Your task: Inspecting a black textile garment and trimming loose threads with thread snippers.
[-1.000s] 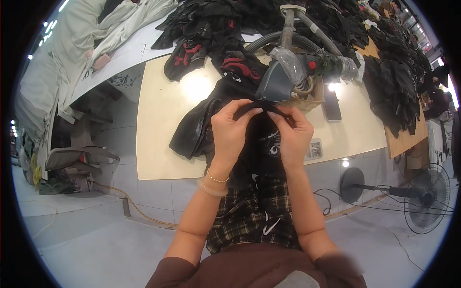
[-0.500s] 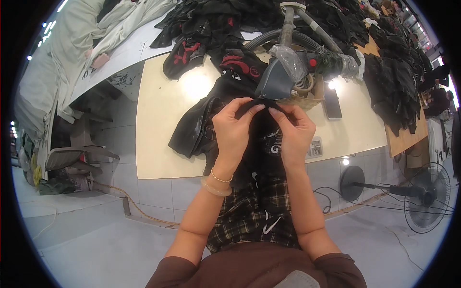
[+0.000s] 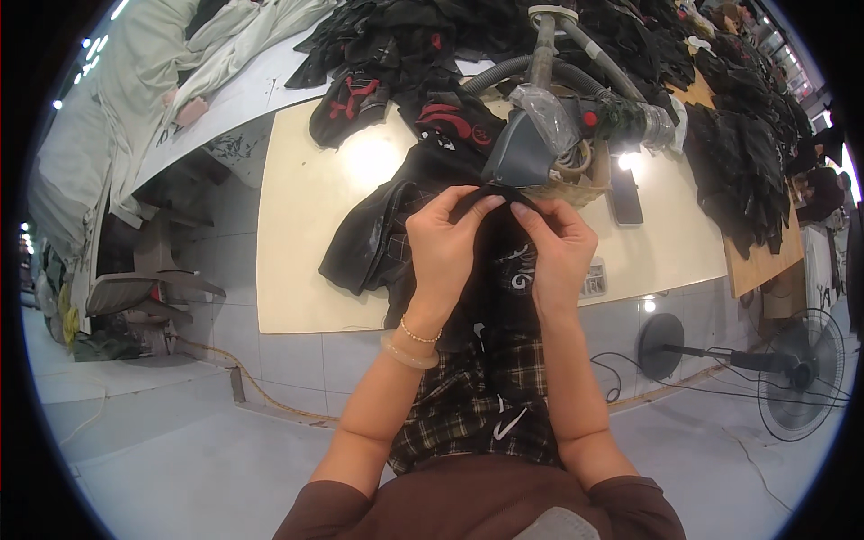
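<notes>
While near a basket (image 3: 583, 190) with tubing (image 3: 577, 167), both hands' fingers (image 3: 491, 203) (image 3: 522, 211) tight on black garment (image 3: 495, 236).

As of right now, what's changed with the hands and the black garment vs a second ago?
The left hand and right hand have both shifted slightly right. Nothing was newly grasped or let go: both still pinch the edge of the black garment. The grey machine head, phone and standing fan stayed put.
</notes>
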Tool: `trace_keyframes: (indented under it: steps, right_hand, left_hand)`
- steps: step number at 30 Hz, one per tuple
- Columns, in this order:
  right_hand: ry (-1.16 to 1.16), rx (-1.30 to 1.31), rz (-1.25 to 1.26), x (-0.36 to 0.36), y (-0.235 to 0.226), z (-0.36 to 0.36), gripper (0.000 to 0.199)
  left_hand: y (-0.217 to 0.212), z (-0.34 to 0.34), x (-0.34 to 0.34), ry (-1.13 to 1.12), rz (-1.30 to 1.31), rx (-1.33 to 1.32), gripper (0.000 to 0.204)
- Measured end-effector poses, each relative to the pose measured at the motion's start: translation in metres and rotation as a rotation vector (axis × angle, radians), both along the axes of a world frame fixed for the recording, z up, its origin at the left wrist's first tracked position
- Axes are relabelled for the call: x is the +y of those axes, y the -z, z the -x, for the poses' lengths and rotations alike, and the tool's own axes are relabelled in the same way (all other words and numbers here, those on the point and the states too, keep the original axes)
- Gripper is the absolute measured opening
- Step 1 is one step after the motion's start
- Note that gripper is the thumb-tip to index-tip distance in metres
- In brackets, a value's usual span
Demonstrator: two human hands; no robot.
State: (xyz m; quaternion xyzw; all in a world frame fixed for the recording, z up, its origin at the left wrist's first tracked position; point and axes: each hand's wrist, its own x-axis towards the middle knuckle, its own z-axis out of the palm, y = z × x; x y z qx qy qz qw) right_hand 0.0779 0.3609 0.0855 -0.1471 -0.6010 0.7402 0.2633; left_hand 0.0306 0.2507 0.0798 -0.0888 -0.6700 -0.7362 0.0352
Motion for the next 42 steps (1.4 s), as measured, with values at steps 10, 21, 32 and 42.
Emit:
trace_keyframes:
  steps: [10,21,32,42]
  right_hand:
    - [-0.216,-0.135,0.284,0.016,0.002,-0.002,0.013]
    - [-0.236,-0.068,-0.441,0.011,-0.002,-0.008,0.016]
    - [-0.128,0.048,-0.664,0.006,-0.004,-0.011,0.007]
    - [-0.076,0.002,-0.764,0.005,-0.003,-0.010,0.008]
  left_hand:
    - [0.000,0.003,-0.021,0.257,-0.164,-0.287,0.024]
    - [0.006,-0.006,-0.021,0.325,-0.339,-0.440,0.030]
    - [-0.003,-0.007,-0.022,0.347,0.118,-0.390,0.036]
    - [-0.010,-0.018,-0.034,0.472,0.305,0.018,0.018]
